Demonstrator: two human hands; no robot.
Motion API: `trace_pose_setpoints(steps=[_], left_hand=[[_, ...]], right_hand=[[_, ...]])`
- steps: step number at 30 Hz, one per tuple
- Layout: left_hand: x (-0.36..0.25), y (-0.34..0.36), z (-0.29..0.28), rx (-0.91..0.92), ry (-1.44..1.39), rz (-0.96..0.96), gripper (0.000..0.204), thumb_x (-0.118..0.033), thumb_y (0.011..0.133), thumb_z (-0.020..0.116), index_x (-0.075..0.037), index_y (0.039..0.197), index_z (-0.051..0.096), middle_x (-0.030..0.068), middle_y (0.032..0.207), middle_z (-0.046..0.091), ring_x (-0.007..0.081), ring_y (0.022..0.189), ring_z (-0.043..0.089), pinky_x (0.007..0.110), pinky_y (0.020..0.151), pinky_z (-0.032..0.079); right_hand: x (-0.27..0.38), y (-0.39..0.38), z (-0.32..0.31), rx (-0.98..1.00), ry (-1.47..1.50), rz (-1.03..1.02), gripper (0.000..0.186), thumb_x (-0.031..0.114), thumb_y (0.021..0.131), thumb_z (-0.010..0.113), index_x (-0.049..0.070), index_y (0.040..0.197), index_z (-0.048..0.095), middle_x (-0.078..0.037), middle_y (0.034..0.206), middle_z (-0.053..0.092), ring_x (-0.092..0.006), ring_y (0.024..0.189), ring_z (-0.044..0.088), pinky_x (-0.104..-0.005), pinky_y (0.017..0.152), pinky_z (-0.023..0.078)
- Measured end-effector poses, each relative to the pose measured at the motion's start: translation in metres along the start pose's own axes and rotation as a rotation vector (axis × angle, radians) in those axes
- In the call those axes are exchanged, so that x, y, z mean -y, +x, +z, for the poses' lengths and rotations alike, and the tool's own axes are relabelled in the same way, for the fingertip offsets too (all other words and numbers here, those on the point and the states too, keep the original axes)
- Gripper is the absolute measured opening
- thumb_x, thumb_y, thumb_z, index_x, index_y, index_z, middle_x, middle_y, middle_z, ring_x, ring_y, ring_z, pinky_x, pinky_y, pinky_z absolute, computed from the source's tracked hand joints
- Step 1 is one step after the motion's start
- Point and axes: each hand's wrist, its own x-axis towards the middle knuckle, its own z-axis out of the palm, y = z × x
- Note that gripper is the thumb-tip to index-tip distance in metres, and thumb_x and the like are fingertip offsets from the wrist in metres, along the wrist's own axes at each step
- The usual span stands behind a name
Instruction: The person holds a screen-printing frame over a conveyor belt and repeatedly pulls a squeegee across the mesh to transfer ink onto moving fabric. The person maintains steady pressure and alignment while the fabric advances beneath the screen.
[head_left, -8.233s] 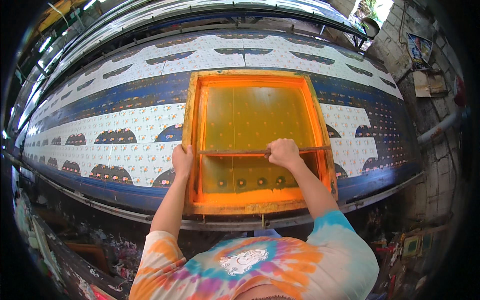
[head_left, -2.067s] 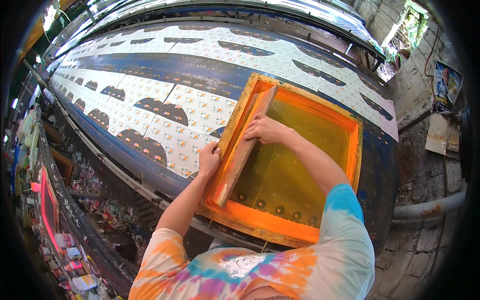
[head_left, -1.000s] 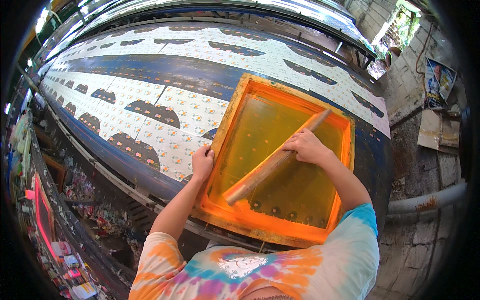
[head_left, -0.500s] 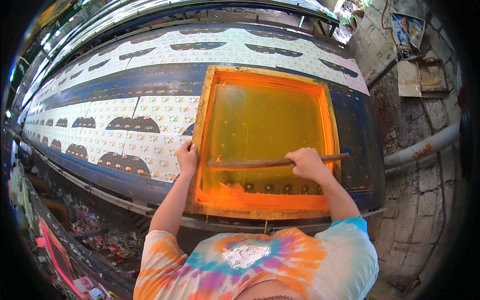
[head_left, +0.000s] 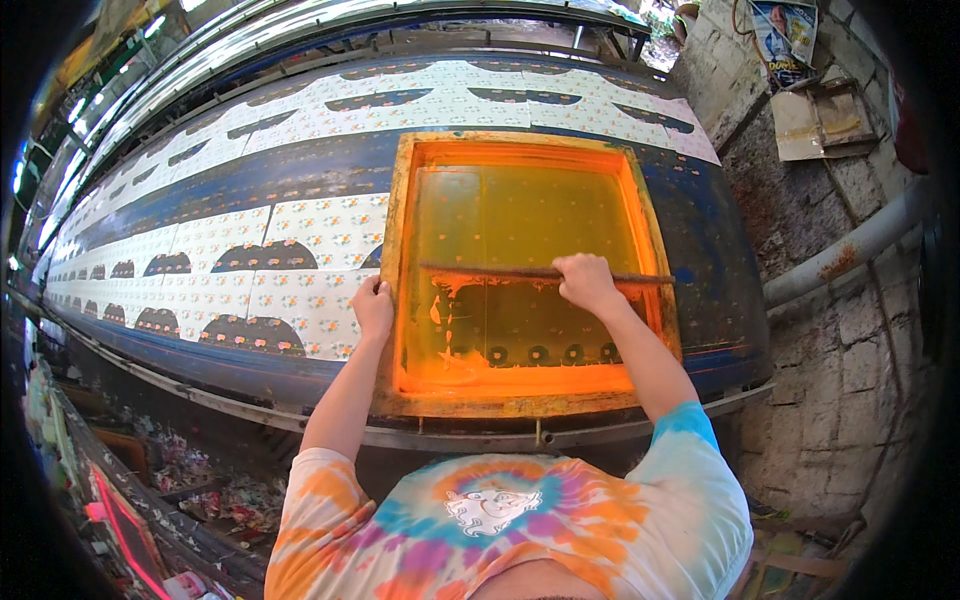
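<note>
An orange printing screen in a wooden frame lies flat on the long printing table, over patterned cloth. A long wooden squeegee spans the screen from side to side, a little below its middle. My right hand grips the squeegee right of its centre. My left hand rests on the frame's left rail. Wet orange ink pools along the near edge of the mesh, with streaks just below the squeegee.
The white cloth with dark blue scallop shapes and small flowers runs far to the left along the table. A rough stone wall with a rusty pipe stands close on the right. Scraps and clutter lie under the table at lower left.
The squeegee has swung from lying along the left side to straight across the screen, and it has moved a little away from me. Fresh orange streaks show below it.
</note>
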Motion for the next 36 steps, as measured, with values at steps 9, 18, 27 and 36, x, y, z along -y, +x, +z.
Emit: trace_pose_setpoints(steps=[9,18,27,36], left_hand=[[0.005,0.003,0.000,-0.017,0.014,0.009,0.026,-0.010,0.097,0.062,0.006,0.116,0.072,0.0213,0.104,0.076,0.0285,0.096,0.072,0.039,0.087,0.052],[0.003,0.001,0.002,-0.015,-0.035,-0.022,0.026,-0.010,0.097,0.063,0.004,0.116,0.073,0.0200,0.102,0.076,0.0274,0.092,0.071,0.039,0.086,0.052],[0.000,0.002,0.001,-0.047,0.121,0.058,0.029,-0.016,0.097,0.063,0.004,0.114,0.073,0.0239,0.102,0.076,0.0346,0.096,0.072,0.042,0.087,0.053],[-0.011,-0.005,0.002,0.007,0.276,0.043,0.037,-0.028,0.095,0.067,0.006,0.109,0.071,0.0247,0.105,0.073,0.0411,0.101,0.070,0.047,0.091,0.052]], right_hand=[[0.013,0.028,0.016,-0.052,0.014,0.079,0.033,0.010,0.075,0.062,0.014,0.103,0.080,-0.007,0.100,0.073,-0.0318,0.099,0.070,-0.0484,0.082,0.057],[0.067,-0.094,0.019,0.048,0.053,0.025,0.026,0.013,0.074,0.065,0.013,0.096,0.079,-0.006,0.098,0.072,-0.0297,0.098,0.069,-0.0461,0.078,0.057],[0.112,-0.199,0.036,-0.113,0.146,0.015,0.024,0.012,0.069,0.070,0.008,0.093,0.073,-0.006,0.096,0.068,-0.0279,0.098,0.067,-0.0439,0.078,0.058],[0.095,-0.218,0.012,-0.087,0.290,-0.128,0.047,0.006,0.070,0.068,0.005,0.116,0.074,-0.013,0.118,0.073,-0.0315,0.115,0.068,-0.0420,0.094,0.056]])
